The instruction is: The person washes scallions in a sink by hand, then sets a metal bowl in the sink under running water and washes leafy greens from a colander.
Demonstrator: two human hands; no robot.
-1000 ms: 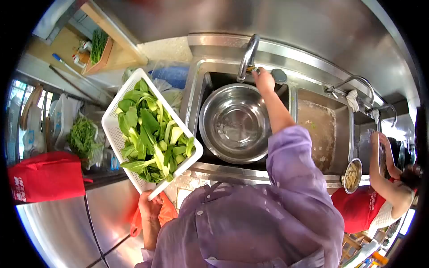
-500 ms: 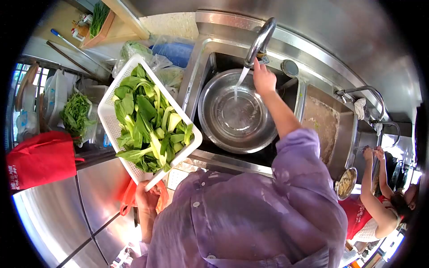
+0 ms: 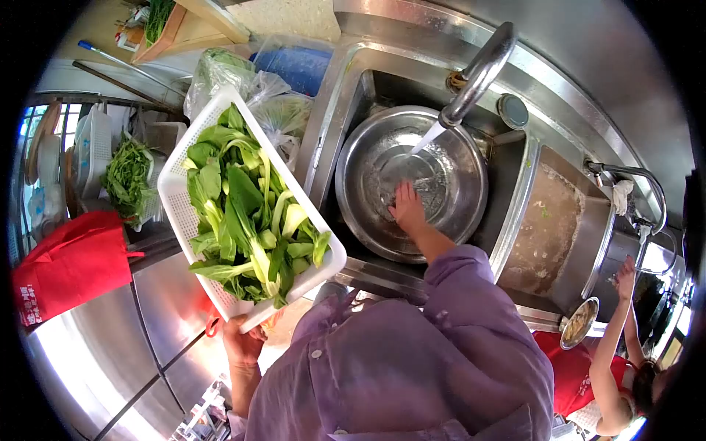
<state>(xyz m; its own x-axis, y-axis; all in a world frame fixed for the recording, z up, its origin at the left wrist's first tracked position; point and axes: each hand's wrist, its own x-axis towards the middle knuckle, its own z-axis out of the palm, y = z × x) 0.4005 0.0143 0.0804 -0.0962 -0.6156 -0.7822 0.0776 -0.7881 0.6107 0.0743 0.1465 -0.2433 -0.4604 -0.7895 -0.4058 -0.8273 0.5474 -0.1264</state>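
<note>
My left hand (image 3: 244, 344) grips the near corner of a white perforated plastic basket (image 3: 175, 192), which is tilted. Leafy bok choy (image 3: 239, 197) with pale stems fills it. Inside the round steel basin (image 3: 354, 209), my right hand (image 3: 408, 209) reaches over the bottom with its fingers apart, holding nothing. Water (image 3: 426, 138) pours from the curved faucet (image 3: 482, 70) into the basin just beyond those fingers. Whether the fingertips touch the basin's bottom is hard to tell. The basin stands in a steel sink (image 3: 496, 187).
A second sink (image 3: 540, 220) with cloudy water lies to the right. Beyond it a co-worker (image 3: 618, 345) stands near a small metal bowl (image 3: 579, 323). Bagged vegetables (image 3: 276, 117) sit behind the basket. A red cloth (image 3: 77, 264) and more greens (image 3: 126, 176) are at left.
My right hand has left the faucet and moved down into the basin. The faucet now appears farther right, its stream still running. My left hand keeps its hold on the basket.
</note>
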